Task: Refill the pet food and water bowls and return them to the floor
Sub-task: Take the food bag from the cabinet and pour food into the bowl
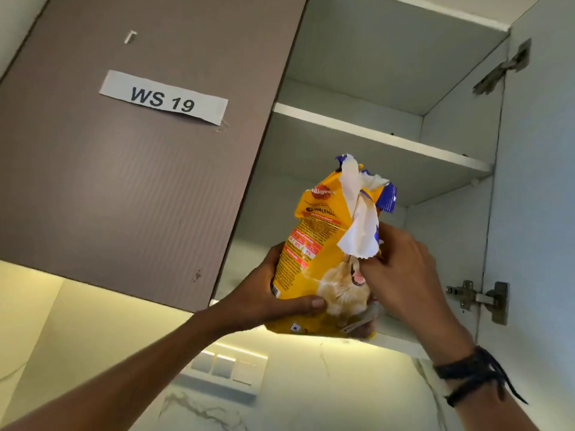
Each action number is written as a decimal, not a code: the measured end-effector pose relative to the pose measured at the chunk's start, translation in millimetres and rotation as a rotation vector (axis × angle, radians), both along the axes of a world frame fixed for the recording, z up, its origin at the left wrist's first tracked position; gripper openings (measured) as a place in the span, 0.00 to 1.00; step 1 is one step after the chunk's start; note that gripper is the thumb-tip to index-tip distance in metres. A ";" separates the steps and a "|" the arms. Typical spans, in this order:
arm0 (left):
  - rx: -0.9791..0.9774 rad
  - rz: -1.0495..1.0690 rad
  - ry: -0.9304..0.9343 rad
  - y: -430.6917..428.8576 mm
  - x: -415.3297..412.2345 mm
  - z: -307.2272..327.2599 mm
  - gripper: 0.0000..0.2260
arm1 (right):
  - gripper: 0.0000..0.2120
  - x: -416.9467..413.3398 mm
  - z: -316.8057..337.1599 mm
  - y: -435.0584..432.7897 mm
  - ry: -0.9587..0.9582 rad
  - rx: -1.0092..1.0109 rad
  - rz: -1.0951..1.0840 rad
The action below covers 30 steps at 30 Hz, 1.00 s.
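A yellow pet food bag (314, 244) with a torn, crumpled white and blue top is held upright at the mouth of an open wall cupboard, just above its bottom shelf (401, 335). My left hand (267, 293) grips the bag's lower left side, thumb across the front. My right hand (401, 265) holds the bag's right side just below the torn top. No bowls are in view.
The cupboard's closed left door (140, 181) carries a label reading WS 19. Its right door (535, 213) stands open on metal hinges (479, 298). A white middle shelf (382, 138) is bare. Below are a lit marble wall and a switch panel (227, 367).
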State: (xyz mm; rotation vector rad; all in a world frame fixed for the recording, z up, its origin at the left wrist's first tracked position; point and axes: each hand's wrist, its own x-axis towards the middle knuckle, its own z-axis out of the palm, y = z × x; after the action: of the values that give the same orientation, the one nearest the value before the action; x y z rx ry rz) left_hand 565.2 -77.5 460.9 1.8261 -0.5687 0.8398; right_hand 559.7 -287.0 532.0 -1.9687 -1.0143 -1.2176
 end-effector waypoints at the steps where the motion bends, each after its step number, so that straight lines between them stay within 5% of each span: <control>1: -0.015 0.013 -0.017 -0.3 -12.6 -8.6 0.42 | 0.05 -9.9 -5.1 1.0 -0.004 -0.003 0.027; 9: -0.103 0.119 0.032 21.2 -112.4 -100.4 0.36 | 0.05 -62.0 -81.3 21.3 0.193 -0.096 0.294; 18: -0.200 0.423 0.479 91.4 -200.3 -314.9 0.45 | 0.12 -67.3 -294.3 113.8 0.761 -0.285 0.517; 21: -0.259 0.485 0.637 116.9 -221.2 -378.3 0.46 | 0.05 -72.1 -364.6 156.4 0.999 -0.331 0.607; 23: -0.295 0.533 0.707 130.3 -230.8 -411.0 0.48 | 0.02 -74.4 -402.6 182.2 1.164 -0.327 0.667; 26: -0.386 0.592 0.703 142.0 -235.5 -443.8 0.47 | 0.13 -73.8 -433.8 211.8 1.268 -0.284 0.679; 30: -0.480 0.583 0.693 145.9 -234.7 -472.6 0.47 | 0.07 -82.7 -455.3 238.6 1.352 -0.112 0.584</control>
State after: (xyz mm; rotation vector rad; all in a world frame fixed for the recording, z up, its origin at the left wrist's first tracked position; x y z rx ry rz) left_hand 330.4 68.4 -11.7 1.6846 0.5853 0.5735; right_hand 477.1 -48.3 76.7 -1.7701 -0.7540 0.5169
